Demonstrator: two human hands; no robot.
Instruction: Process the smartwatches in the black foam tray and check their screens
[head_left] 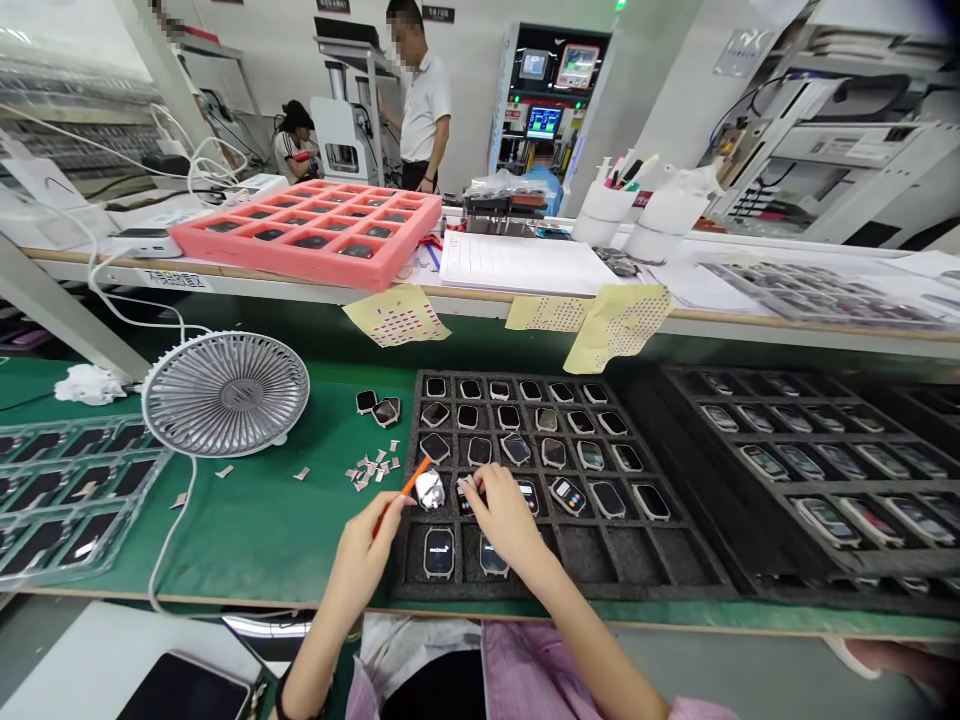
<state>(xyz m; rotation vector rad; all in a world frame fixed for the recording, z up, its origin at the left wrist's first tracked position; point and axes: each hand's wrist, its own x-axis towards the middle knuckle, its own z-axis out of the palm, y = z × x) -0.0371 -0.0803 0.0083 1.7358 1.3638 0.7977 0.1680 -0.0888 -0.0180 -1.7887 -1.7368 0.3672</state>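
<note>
My left hand [369, 540] is closed round a thin orange stick [415, 476], its tip over the left part of a black foam tray [627, 545]. Just right of that tip lies a watch case with a shiny silver face [430, 490]. My right hand [501, 505] hangs over the same row, thumb and fingers pressed together at a neighbouring watch; what they pinch, if anything, is too small to name. Other square watches fill most compartments, and two with lit screens [439, 553] sit in the front row.
A grey fan [226, 393] stands at the left beside clear trays [71, 490]. Small metal pieces [373, 468] and loose watches [386, 411] lie on the green mat. Another black tray [810, 440] is at right. A shelf holds a pink foam tray [300, 255]. Two people are behind.
</note>
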